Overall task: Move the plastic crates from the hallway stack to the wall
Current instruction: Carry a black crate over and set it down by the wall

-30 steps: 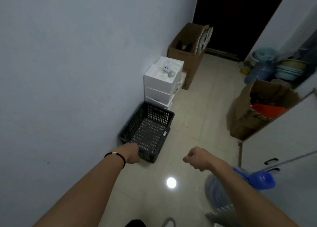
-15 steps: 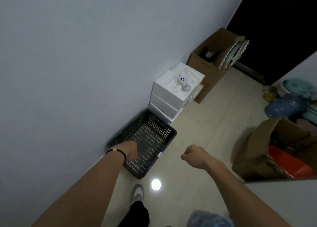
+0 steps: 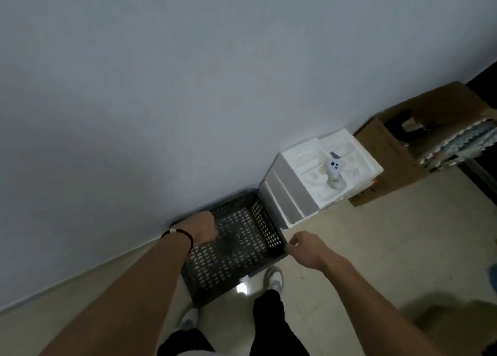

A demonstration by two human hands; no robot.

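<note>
A dark plastic crate (image 3: 236, 245) with lots of little holes sits on the floor (image 3: 376, 248), right up against the wall (image 3: 188, 86). It has nothing inside. The left hand (image 3: 203, 228) is curled shut on the crate's rim on the wall side. A thin black band (image 3: 178, 234) goes around that wrist. The right hand (image 3: 305, 248) is at the crate's other rim, at the corner, with its fingers bent and touching the edge. I cannot tell if it is really gripping the rim or just resting there. The 2 hands are apart, 1 on each side of the crate. Just past the crate, touching the wall too, is a stack of white foam boxes (image 3: 301, 189). A small white game controller (image 3: 333, 171) lies on top of the stack. Behind the foam is an open brown cardboard box (image 3: 390, 156) with stuff in it. Down low you can see the person's 2 light shoes (image 3: 274, 279) and dark pants (image 3: 271, 326). A bright spot of light (image 3: 242, 288) shines on the floor by the crate.
</note>
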